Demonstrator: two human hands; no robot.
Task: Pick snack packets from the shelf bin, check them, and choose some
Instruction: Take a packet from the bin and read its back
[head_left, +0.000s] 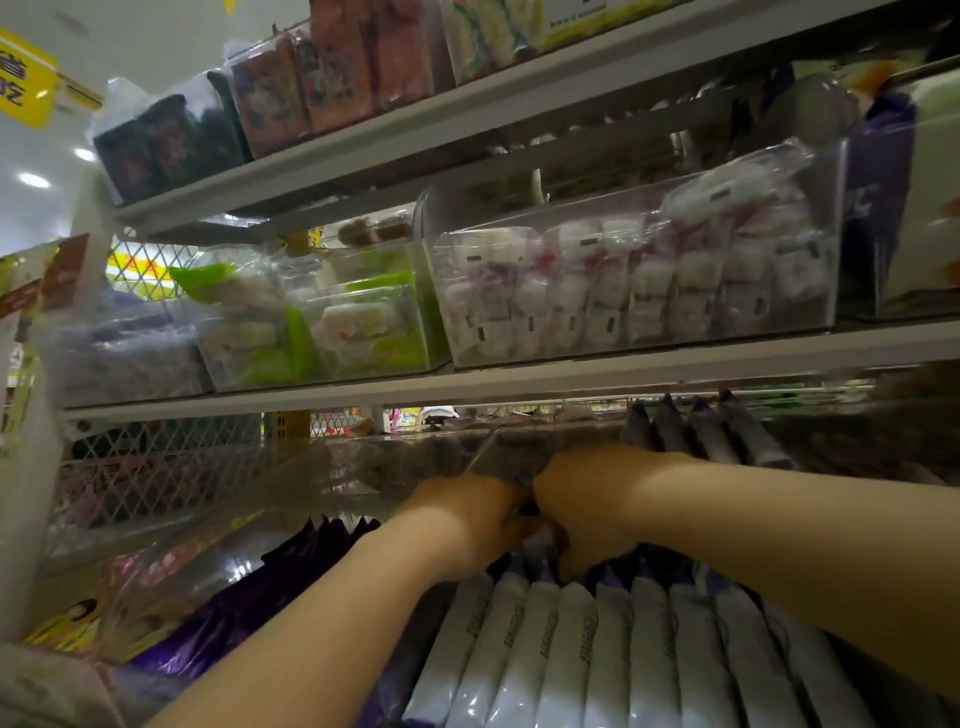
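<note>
At the bottom of the frame, white snack packets (597, 649) with purple tops are stood in a tight row inside a clear shelf bin (218, 551), with purple packets (228, 608) seen at lower left. At the centre, the left hand (467, 525) and right hand (587, 504) are held close together over the row, fingers bent down among the packet tops; whether a packet is gripped cannot be told. Above, on the middle shelf, bins of white sweets (649, 280) and green packs (311, 322) are seen, with red boxes (332, 67) at the top.
</note>
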